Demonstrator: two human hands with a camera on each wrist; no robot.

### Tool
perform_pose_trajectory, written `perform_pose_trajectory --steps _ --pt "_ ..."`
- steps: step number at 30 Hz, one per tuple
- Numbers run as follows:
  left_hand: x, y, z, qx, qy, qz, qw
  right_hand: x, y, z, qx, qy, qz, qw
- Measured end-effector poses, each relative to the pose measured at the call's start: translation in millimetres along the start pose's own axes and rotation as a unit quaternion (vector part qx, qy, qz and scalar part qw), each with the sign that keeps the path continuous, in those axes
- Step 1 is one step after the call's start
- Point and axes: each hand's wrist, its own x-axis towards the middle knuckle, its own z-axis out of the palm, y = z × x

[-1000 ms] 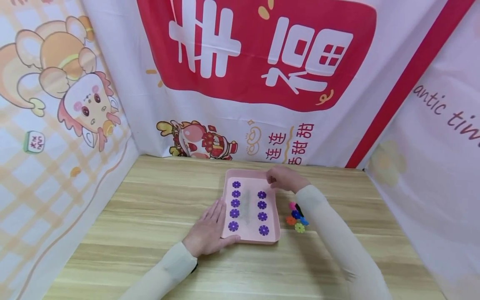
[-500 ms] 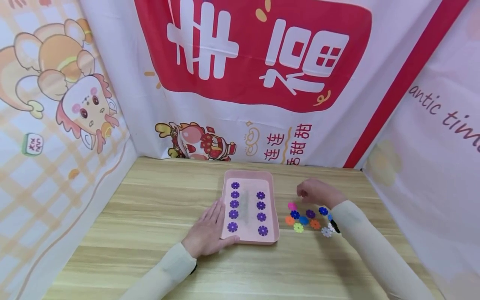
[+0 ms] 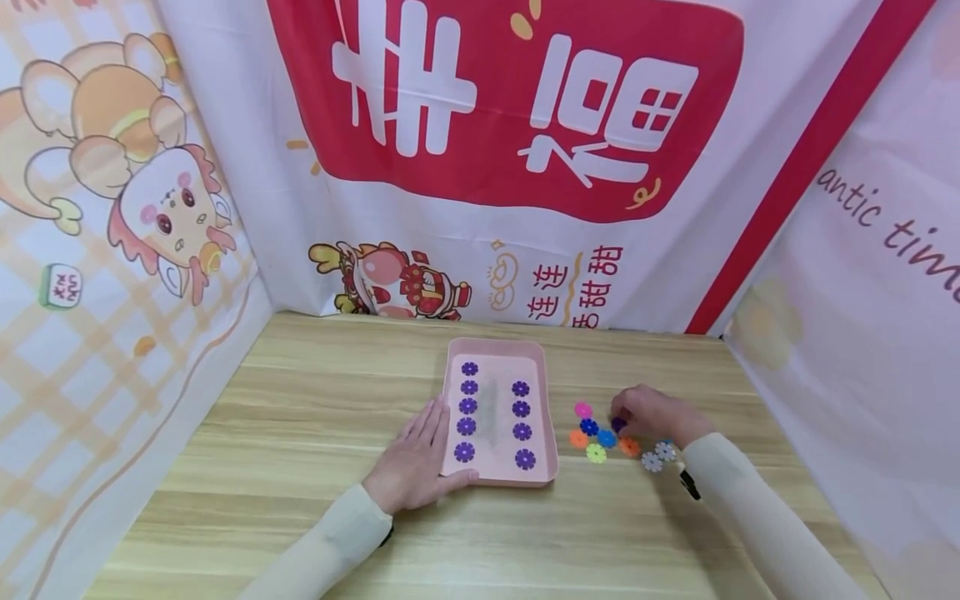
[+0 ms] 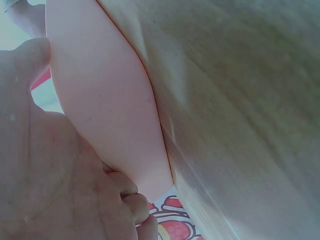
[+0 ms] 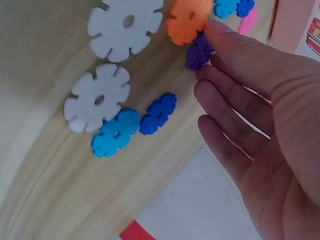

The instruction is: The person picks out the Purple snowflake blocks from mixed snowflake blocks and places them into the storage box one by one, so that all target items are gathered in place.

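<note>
My left hand (image 3: pixel 411 462) rests against the near left corner of a shallow pink tray (image 3: pixel 542 367), fingers straight along its side and thumb at the front edge. In the left wrist view its fingers touch the tray's wall (image 4: pixel 107 90). Inside the tray, purple snowflake discs stand in a left column (image 3: pixel 467 406) and a right column (image 3: pixel 521 409). Right of the tray, my right hand (image 3: pixel 660 414) pinches a purple snowflake disc (image 5: pixel 199 52) between thumb and index finger, low at the table. An orange disc (image 5: pixel 187 22) lies right beside it.
Loose discs lie around the right hand: pink (image 3: pixel 582 410), dark blue (image 3: pixel 588 427), light blue (image 3: pixel 607 438), yellow-green (image 3: pixel 596 453), and orange (image 3: pixel 578 439). White discs (image 5: pixel 97 98) and more blue ones (image 5: pixel 159 114) are nearer the right wrist. A printed cloth (image 3: pixel 480 250) hangs behind the table.
My right hand has moved from the tray's far right corner to the right, then down to the loose discs, and now pinches a purple snowflake disc. The left hand stays at the tray.
</note>
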Motion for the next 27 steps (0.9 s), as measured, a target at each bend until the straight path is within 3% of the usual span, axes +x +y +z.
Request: perform_pose_trajectory --steps 15,21,27 --pt "-0.3 0.6 -1.9 0.002 0.002 0.0 1.0 9 3 -4 0.065 -0.027 0.07 0.995" --pt "-0.4 1.0 -1.3 0.005 -0.002 0.002 1.0 12 5 -9 0.059 -0.039 0.053 0.996" --pt "-1.4 2.7 -3.0 0.007 -0.004 0.005 1.0 13 1 -29 0.041 -0.037 0.039 0.998"
